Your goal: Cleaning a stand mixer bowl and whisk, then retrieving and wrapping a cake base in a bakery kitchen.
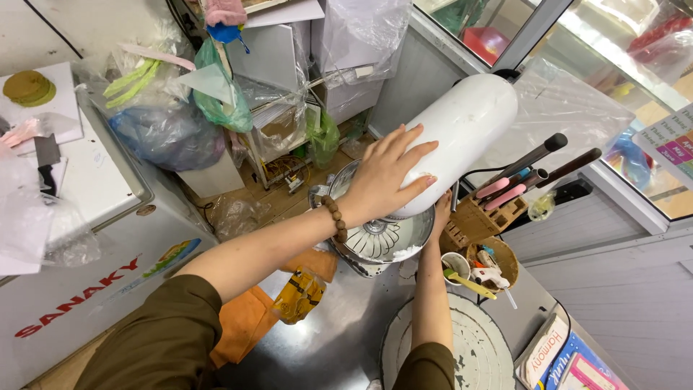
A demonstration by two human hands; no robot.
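Up top, left hand [382,177] lies flat on white mixer head [462,137]; right hand [442,213] mostly hidden behind it, grip unclear.

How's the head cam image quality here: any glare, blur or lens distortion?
Head view: sharp overall, with even, soft light and faint shadows. Mild glare on the white mixer head under the left hand and on the steel bowl. Wide-angle bending shows along the window frame and the freezer edge. The right hand is mostly hidden behind the mixer.
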